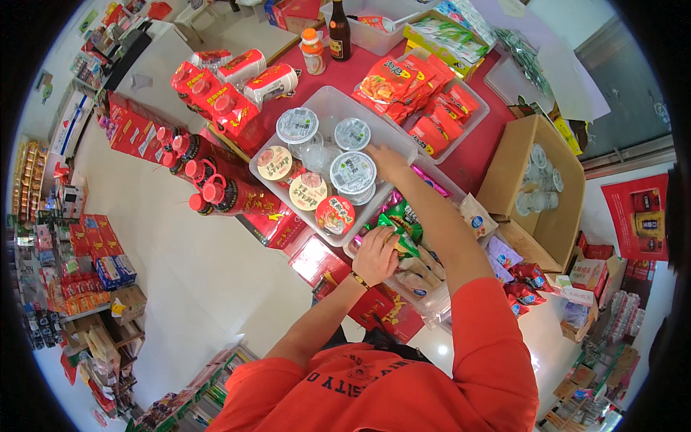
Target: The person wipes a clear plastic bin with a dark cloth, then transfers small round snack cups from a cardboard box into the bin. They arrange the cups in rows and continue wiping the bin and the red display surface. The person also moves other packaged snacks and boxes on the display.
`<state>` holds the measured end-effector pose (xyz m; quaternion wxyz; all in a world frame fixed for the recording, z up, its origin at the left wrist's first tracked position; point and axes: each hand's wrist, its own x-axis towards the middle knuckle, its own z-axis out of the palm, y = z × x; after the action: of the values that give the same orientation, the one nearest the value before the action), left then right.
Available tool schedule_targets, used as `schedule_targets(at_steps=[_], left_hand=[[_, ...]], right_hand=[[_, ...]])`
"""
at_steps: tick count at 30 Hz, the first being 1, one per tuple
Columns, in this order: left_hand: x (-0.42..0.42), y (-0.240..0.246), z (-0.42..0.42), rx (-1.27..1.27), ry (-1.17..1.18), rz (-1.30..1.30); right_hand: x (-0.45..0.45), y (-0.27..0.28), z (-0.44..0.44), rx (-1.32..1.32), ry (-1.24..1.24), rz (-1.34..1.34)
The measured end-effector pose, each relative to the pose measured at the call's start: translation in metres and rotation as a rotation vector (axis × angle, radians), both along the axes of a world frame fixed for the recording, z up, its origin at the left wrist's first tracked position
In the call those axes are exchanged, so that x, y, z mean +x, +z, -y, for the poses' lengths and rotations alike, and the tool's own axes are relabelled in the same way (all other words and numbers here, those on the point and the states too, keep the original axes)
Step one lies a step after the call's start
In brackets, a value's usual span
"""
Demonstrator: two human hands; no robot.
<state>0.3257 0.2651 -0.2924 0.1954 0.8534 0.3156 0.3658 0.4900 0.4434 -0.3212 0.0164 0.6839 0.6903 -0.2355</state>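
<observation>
My right hand (pixel 387 163) reaches to the right edge of a clear plastic bin (pixel 345 102), its fingertips partly hidden beside a silver-lidded cup (pixel 352 171). The bin holds several lidded cups, including a red-lidded one (pixel 334 214) and a cream-lidded one (pixel 308 190). Below it, my left hand (pixel 375 256) rests on green snack packets (pixel 402 224) near the bin's lower right corner; whether its fingers grip one cannot be told. These packets lie in a second clear bin (pixel 440 308) with beige packets (pixel 418 276), partly beneath the cup bin.
A bin of red packets (pixel 394 86) stands behind on the red-covered table (pixel 351 75). An open cardboard box (pixel 507 167) with cups is at the right. Red bottles (pixel 232 191) stand at the left, and a dark glass bottle (pixel 339 35) stands at the back.
</observation>
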Motion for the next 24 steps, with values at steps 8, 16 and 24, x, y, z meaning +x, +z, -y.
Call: schedule_targets(at_steps=[8, 16, 24], left_hand=[[0.001, -0.001, 0.001, -0.013, 0.005, 0.013], [0.001, 0.000, 0.003, -0.029, 0.007, -0.008], [0.001, 0.000, 0.002, -0.030, 0.007, -0.017]], right_hand=[[0.043, 0.074, -0.006, 0.111, 0.039, -0.167], [0.085, 0.153, 0.021, 0.375, -0.271, -1.387], [0.053, 0.082, 0.040, -0.126, -0.688, -2.327]])
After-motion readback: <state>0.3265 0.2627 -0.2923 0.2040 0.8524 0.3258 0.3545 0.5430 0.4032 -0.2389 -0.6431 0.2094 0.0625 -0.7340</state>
